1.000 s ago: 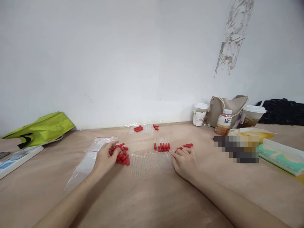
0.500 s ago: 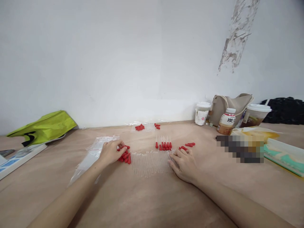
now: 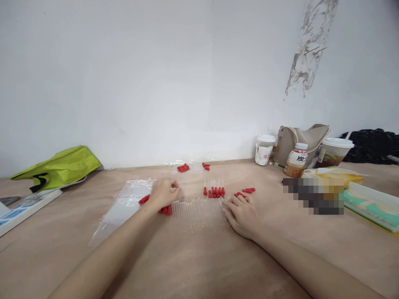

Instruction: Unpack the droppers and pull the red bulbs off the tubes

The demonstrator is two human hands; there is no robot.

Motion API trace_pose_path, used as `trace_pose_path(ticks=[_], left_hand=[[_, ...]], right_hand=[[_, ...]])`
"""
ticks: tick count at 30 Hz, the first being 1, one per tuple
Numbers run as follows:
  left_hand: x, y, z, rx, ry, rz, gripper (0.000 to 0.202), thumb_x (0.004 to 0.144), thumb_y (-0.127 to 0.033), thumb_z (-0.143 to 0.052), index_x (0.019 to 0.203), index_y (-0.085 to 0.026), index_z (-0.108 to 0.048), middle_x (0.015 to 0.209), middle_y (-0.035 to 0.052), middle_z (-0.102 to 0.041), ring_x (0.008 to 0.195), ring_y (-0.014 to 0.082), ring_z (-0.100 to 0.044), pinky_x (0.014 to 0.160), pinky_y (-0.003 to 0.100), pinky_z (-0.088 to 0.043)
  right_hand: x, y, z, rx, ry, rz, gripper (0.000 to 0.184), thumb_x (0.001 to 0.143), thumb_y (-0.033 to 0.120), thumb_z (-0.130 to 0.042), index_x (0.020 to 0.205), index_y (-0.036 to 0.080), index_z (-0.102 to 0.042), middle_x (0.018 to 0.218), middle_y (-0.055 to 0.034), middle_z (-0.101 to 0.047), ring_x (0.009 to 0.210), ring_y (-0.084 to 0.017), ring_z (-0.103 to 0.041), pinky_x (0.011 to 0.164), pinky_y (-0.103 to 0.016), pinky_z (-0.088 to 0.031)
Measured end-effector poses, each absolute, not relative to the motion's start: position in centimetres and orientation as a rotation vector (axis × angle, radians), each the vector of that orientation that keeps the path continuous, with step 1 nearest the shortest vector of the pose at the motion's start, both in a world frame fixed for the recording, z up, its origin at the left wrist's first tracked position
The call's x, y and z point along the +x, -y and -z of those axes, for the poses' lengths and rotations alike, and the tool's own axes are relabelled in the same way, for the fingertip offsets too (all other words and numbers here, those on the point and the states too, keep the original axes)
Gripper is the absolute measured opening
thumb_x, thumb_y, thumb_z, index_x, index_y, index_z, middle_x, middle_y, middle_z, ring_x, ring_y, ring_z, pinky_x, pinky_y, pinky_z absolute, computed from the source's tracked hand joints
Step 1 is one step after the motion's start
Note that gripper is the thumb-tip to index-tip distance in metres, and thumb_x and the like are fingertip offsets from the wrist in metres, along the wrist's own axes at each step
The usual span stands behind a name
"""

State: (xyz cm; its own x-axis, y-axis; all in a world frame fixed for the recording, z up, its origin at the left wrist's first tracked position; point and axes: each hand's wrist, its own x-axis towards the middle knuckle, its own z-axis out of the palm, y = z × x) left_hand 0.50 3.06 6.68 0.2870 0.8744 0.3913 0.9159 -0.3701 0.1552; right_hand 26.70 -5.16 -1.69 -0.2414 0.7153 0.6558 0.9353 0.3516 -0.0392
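Above the red pile, my left hand (image 3: 164, 193) has thumb and index finger pinched together; whatever is between them is too small or hidden to tell. Red rubber dropper bulbs (image 3: 166, 209) lie beneath and beside it, partly covered by the hand. A row of clear dropper tubes (image 3: 199, 214) lies side by side on the brown surface between my hands. At the right end of this row, my right hand (image 3: 243, 216) rests low, its thumb and index finger closed around an end tube. Beyond the row are several tubes fitted with red bulbs (image 3: 218, 192).
Loose red bulbs (image 3: 248, 190) lie past my right hand. Clear plastic bags (image 3: 124, 203) are at left, near a yellow-green bag (image 3: 65, 166) and a power strip (image 3: 31, 209). Cups, a bottle (image 3: 296, 160) and a beige handbag (image 3: 304, 141) stand at right by the wall (image 3: 156, 83).
My left hand has lifted from the bulb pile and moved right, fingers now pinched. More bulbs show left of its wrist. My right hand stays nearly still at the tubes.
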Motion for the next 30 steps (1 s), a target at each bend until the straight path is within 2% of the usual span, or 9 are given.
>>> trace_pose_path(ticks=[4,7,12,14,18,20,24,28,30], left_hand=[[5.2,-3.7,-5.6,-2.558,1.749,0.526,0.020,0.069,-0.037,-0.052,0.066,-0.021,-0.064,0.076,0.0036,-0.067,0.078,0.0209,-0.059,0.075,0.031,-0.039],[8.0,-4.6,-4.6,-2.561,1.863,0.442,0.031,0.072,-0.044,-0.048,0.060,-0.020,-0.064,0.069,0.0064,-0.067,0.078,0.0233,-0.061,0.077,0.034,-0.038],[10.3,-6.1,-3.7,-2.471,2.082,0.320,0.031,0.074,-0.042,-0.051,0.065,-0.015,-0.063,0.079,0.0132,-0.067,0.091,0.0292,-0.059,0.081,0.038,-0.037],[10.7,-6.6,-3.5,-2.477,2.145,0.254,0.025,0.075,-0.037,-0.055,0.071,-0.013,-0.063,0.083,0.0124,-0.066,0.089,0.0272,-0.059,0.081,0.039,-0.039],[10.8,-7.3,-3.3,-2.525,2.204,0.170,0.028,0.083,-0.030,-0.051,0.105,-0.014,-0.053,0.104,0.0071,-0.056,0.090,0.0182,-0.056,0.078,0.038,-0.047],[10.4,-7.1,-3.6,-2.540,2.187,0.205,0.029,0.085,-0.030,-0.048,0.109,-0.014,-0.050,0.108,0.0074,-0.054,0.092,0.0182,-0.055,0.077,0.038,-0.047],[8.6,-4.9,-4.9,-2.643,2.023,0.398,0.029,0.088,-0.034,-0.036,0.090,-0.011,-0.055,0.087,0.0094,-0.061,0.083,0.0205,-0.058,0.071,0.033,-0.044],[5.3,-0.5,-5.4,-2.847,1.743,0.590,0.025,0.089,-0.035,-0.031,0.083,-0.018,-0.049,0.074,0.0000,-0.061,0.070,0.0125,-0.057,0.064,0.023,-0.041],[3.4,1.8,-4.6,-2.966,1.503,0.756,0.021,0.088,-0.033,-0.035,0.078,-0.019,-0.046,0.072,-0.0014,-0.058,0.066,0.0117,-0.054,0.060,0.022,-0.040]], right_hand=[[26.9,5.1,1.5,-1.454,1.951,0.471,0.022,0.086,0.028,-0.041,0.092,0.022,-0.061,0.082,-0.0029,-0.062,0.084,-0.016,-0.050,0.073,-0.031,-0.023],[27.1,5.0,1.3,-1.510,1.842,0.477,0.026,0.087,0.027,-0.038,0.081,0.021,-0.062,0.079,-0.0027,-0.063,0.081,-0.015,-0.052,0.069,-0.029,-0.023],[27.4,4.8,1.2,-1.642,1.699,0.420,0.032,0.088,0.027,-0.035,0.065,0.018,-0.056,0.066,-0.0016,-0.063,0.070,-0.014,-0.054,0.063,-0.028,-0.021],[27.5,4.7,1.2,-1.669,1.679,0.368,0.032,0.088,0.027,-0.035,0.065,0.019,-0.056,0.065,-0.0008,-0.063,0.069,-0.014,-0.054,0.063,-0.028,-0.020],[27.5,4.6,1.2,-1.680,1.663,0.296,0.030,0.087,0.028,-0.036,0.066,0.019,-0.056,0.065,0.0000,-0.063,0.068,-0.014,-0.055,0.062,-0.028,-0.020],[27.6,4.6,1.3,-1.666,1.659,0.287,0.031,0.087,0.028,-0.036,0.066,0.018,-0.056,0.064,-0.0003,-0.062,0.067,-0.014,-0.055,0.062,-0.028,-0.021],[27.6,4.6,1.3,-1.547,1.660,0.259,0.024,0.086,0.029,-0.039,0.078,0.020,-0.060,0.072,-0.0018,-0.061,0.074,-0.017,-0.054,0.067,-0.029,-0.027],[27.2,5.1,1.2,-1.289,1.682,0.269,0.026,0.086,0.029,-0.038,0.101,0.017,-0.056,0.093,-0.0082,-0.056,0.088,-0.018,-0.051,0.078,-0.033,-0.035],[26.8,5.6,1.1,-1.197,1.709,0.311,0.030,0.086,0.029,-0.039,0.110,0.015,-0.050,0.102,-0.0113,-0.051,0.096,-0.020,-0.048,0.082,-0.034,-0.037]])
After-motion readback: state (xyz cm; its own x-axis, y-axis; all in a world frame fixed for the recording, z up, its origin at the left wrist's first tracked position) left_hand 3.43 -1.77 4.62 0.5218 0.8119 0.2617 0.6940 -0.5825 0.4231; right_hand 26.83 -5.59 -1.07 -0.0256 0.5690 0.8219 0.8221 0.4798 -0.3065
